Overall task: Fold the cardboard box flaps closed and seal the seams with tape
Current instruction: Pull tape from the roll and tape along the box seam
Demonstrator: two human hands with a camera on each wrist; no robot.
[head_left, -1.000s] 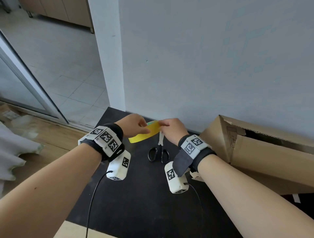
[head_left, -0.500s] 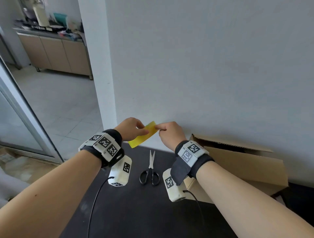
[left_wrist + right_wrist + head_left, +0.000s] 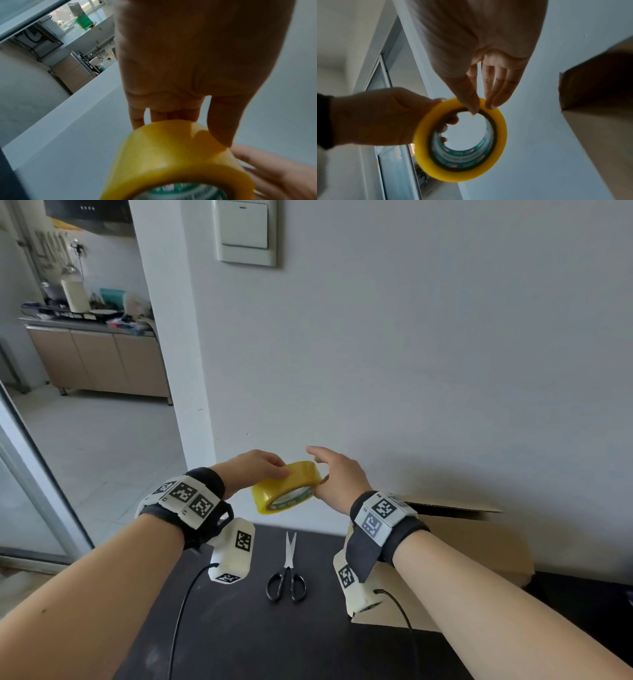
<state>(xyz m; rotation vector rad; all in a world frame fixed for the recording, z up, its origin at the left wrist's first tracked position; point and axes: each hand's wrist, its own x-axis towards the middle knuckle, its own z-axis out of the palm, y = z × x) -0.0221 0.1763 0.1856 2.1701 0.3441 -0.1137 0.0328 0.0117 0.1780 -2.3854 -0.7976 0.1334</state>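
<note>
In the middle of the frame the left hand (image 3: 253, 470) grips the yellow tape roll (image 3: 286, 487) while the right hand (image 3: 337, 477), fingers straight, feels its rim for the tape end, which I think must be peeled next, and the cardboard box (image 3: 479, 537) waits at lower right.

Black-handled scissors (image 3: 287, 573) lie shut on the dark table (image 3: 239, 628). A light switch (image 3: 245, 229) sits on the wall above. Kitchen cabinets (image 3: 99, 361) stand beyond the doorway.
</note>
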